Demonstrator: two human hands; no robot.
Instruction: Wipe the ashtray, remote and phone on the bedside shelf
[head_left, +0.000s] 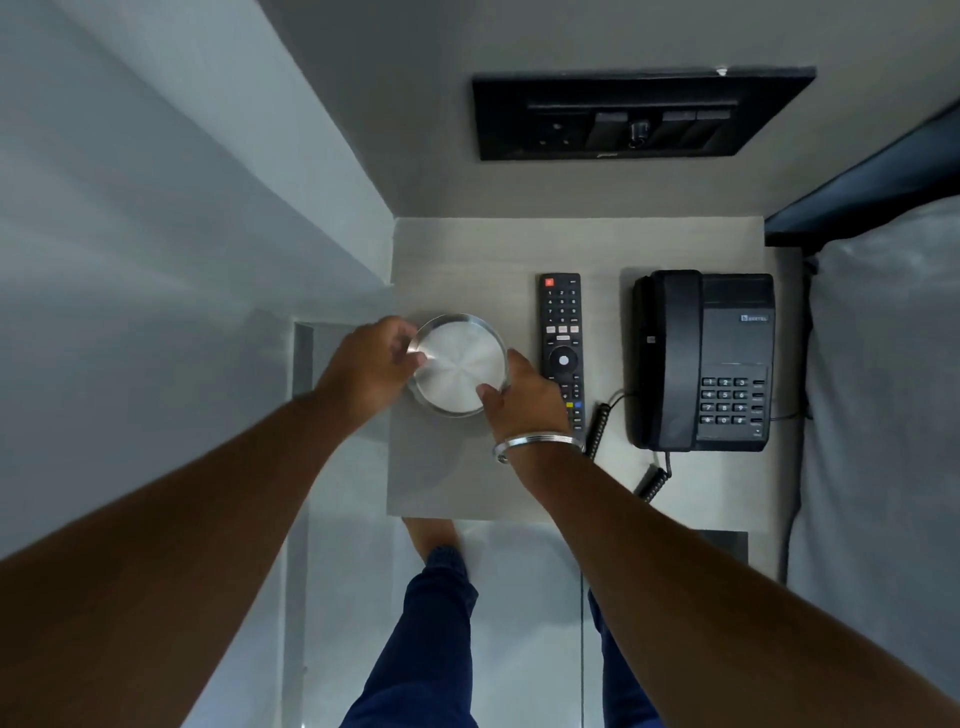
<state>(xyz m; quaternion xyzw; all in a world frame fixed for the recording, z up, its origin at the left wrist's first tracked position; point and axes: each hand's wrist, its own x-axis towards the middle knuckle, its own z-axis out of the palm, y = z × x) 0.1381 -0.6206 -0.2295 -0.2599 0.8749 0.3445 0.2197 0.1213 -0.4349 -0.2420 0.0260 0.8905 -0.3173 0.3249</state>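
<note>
A round, shallow steel ashtray (457, 364) is at the left part of the pale bedside shelf (467, 260). My left hand (371, 364) grips its left rim, with the thumb inside the dish. My right hand (519, 395) grips its lower right rim and wears a steel bangle at the wrist. A black remote (561, 332) lies lengthwise just right of the ashtray, its lower end hidden behind my right hand. A black desk phone (706, 358) with handset and keypad sits at the shelf's right side. No cloth is visible.
A black switch panel (634, 114) is on the wall behind the shelf. The phone's coiled cord (602, 421) trails off the shelf's front edge. A bed with grey bedding (883, 389) borders the shelf on the right. A white wall closes in on the left.
</note>
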